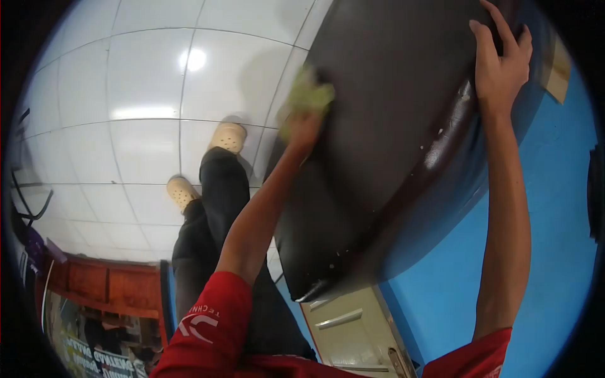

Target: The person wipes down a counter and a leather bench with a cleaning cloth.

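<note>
My left hand [304, 133] is closed around a yellow-green cloth [310, 94], pressed to the near-left edge of a dark brown, leather-like padded seat [372, 107]. Both the hand and the cloth are blurred by motion, and the fingers are partly hidden by the cloth. On the right, my right hand [504, 69] rests with its fingers apart on the seat's raised far side and holds nothing. Pale specks and worn, shiny patches show along the seam between the flat top and the raised side.
White tiled floor [145, 82] lies to the left, where my feet in beige clogs [227, 137] stand. A blue wall [554, 208] runs along the right. A cream panelled door [353, 324] is at the bottom, and a reddish-brown wooden frame [104, 286] with glass at lower left.
</note>
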The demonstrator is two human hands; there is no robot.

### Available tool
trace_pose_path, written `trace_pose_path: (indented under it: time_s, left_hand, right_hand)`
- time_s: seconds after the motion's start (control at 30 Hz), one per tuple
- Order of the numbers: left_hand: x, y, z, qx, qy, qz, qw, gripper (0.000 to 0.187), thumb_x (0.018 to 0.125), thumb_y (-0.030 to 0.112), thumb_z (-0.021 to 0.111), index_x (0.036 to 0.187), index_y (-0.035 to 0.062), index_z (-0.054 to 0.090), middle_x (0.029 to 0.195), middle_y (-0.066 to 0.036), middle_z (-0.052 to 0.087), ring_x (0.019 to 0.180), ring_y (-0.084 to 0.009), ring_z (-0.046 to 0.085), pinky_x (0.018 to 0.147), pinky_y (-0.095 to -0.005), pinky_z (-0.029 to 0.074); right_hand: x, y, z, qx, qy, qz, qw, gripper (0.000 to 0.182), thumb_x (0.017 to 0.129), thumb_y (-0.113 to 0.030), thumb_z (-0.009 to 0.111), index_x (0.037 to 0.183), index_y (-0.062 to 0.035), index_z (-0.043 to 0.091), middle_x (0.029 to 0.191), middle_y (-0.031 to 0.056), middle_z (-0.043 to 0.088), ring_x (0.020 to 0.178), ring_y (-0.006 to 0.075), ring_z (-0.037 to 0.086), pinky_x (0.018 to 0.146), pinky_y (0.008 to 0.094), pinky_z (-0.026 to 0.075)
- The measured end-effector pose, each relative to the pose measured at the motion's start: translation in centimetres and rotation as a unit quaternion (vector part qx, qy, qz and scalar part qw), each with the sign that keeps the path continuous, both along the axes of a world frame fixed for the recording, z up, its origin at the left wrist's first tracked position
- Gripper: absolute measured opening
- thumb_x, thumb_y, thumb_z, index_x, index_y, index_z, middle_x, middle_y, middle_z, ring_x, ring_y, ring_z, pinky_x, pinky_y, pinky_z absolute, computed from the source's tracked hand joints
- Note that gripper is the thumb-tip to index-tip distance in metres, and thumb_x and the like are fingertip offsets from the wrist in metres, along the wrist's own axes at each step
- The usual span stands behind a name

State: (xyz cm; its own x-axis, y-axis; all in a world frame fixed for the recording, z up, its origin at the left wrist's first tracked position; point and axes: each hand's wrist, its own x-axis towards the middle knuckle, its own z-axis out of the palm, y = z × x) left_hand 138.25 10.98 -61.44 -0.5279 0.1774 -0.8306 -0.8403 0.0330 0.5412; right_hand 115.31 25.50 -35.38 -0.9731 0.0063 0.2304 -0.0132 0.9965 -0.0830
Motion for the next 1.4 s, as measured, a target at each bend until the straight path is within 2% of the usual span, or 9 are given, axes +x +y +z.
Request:
trace_pose_path:
  time_s: [0.03,0.23,0.4,0.53,0.83,1.07,1.13,1.3,1.4]
  left_hand:
    - [-3.3,3.5,-2.1,-0.168,0.314,-0.071,0.932,0.044,0.090,0.026,0.051,0.123,-0.0019,0.055,0.122,-0.025,0.054,0.110,-0.0417,0.050,0.095,-0.0508,0.038]
    - [-10.3,2.6,16.3,0.046,0.395,0.016,0.918,0.072,0.087,0.040,0.055,0.144,0.0029,0.032,0.149,-0.030,0.024,0.141,-0.0451,0.015,0.113,-0.0531,0.017]
    - [10.9,-2.2,-0.2,-0.085,-0.008,-0.012,0.996,0.068,0.091,0.042,0.051,0.143,0.0013,0.033,0.145,-0.026,0.031,0.137,-0.0444,0.023,0.111,-0.0511,0.022]
    - [1.1,0.5,-5.2,-0.087,0.073,0.042,0.993,0.064,0.092,0.041,0.048,0.140,0.0005,0.036,0.142,-0.027,0.035,0.134,-0.0439,0.028,0.108,-0.0503,0.025]
    - [-7.3,0.2,19.3,0.016,0.264,-0.089,0.960,0.056,0.096,0.040,0.040,0.134,-0.0013,0.042,0.134,-0.028,0.043,0.126,-0.0426,0.038,0.103,-0.0484,0.033]
    - [6.4,-1.9,-7.8,-0.186,-0.089,-0.270,0.941,0.053,0.099,0.040,0.035,0.131,-0.0004,0.047,0.128,-0.025,0.053,0.117,-0.0367,0.051,0.099,-0.0429,0.040]
    - [-4.6,2.6,-9.9,0.103,-0.061,0.103,0.987,0.046,0.099,0.036,0.040,0.130,0.0031,0.051,0.117,-0.016,0.058,0.107,-0.0273,0.056,0.092,-0.0409,0.043]
    - [-22.9,7.9,4.2,-0.039,0.382,-0.026,0.923,0.047,0.095,0.023,0.045,0.136,0.0011,0.041,0.139,-0.024,0.039,0.133,-0.0399,0.033,0.110,-0.0489,0.024]
    - [-17.0,4.7,11.9,0.041,0.262,-0.030,0.964,0.056,0.094,0.027,0.047,0.141,-0.0005,0.035,0.144,-0.024,0.034,0.136,-0.0408,0.027,0.113,-0.0481,0.020]
  right_hand:
    - [-0.7,-0.5,-0.2,-0.003,0.006,-0.003,1.000,0.042,0.077,-0.019,0.059,0.115,-0.0031,0.064,0.140,0.0356,0.036,0.133,0.0459,0.033,0.109,0.0457,0.028]
    - [-1.0,1.4,-0.9,0.103,0.025,0.054,0.993,0.032,0.087,-0.038,0.062,0.117,-0.0266,0.067,0.134,0.0239,0.044,0.131,0.0360,0.038,0.107,0.0521,0.026]
    - [0.4,0.2,-0.7,0.076,0.012,0.021,0.997,0.035,0.084,-0.037,0.064,0.115,-0.0205,0.068,0.135,0.0247,0.041,0.132,0.0408,0.034,0.109,0.0527,0.022]
    - [-0.1,0.3,-1.0,0.074,0.020,0.017,0.997,0.035,0.083,-0.037,0.064,0.114,-0.0215,0.068,0.136,0.0261,0.040,0.132,0.0399,0.034,0.109,0.0528,0.022]
    - [-0.5,-0.8,-0.1,0.082,-0.024,-0.042,0.995,0.034,0.089,-0.040,0.055,0.114,-0.0214,0.067,0.139,0.0293,0.037,0.129,0.0431,0.037,0.104,0.0549,0.026]
    - [-0.7,-1.1,0.3,0.069,-0.093,-0.028,0.993,0.036,0.091,-0.034,0.052,0.116,-0.0118,0.066,0.150,0.0274,0.019,0.138,0.0431,0.021,0.107,0.0527,0.022]
    - [-0.8,-0.9,0.3,0.036,-0.100,-0.024,0.994,0.038,0.091,-0.035,0.052,0.116,-0.0093,0.065,0.150,0.0280,0.017,0.138,0.0439,0.019,0.108,0.0520,0.021]
    - [-1.2,-1.6,0.9,0.026,-0.115,-0.040,0.992,0.041,0.090,-0.035,0.053,0.121,-0.0092,0.063,0.150,0.0284,0.017,0.138,0.0423,0.019,0.108,0.0511,0.022]
    - [-2.6,-0.6,2.2,0.030,-0.135,-0.077,0.987,0.047,0.091,-0.034,0.054,0.130,-0.0080,0.056,0.148,0.0279,0.023,0.136,0.0391,0.025,0.107,0.0487,0.025]
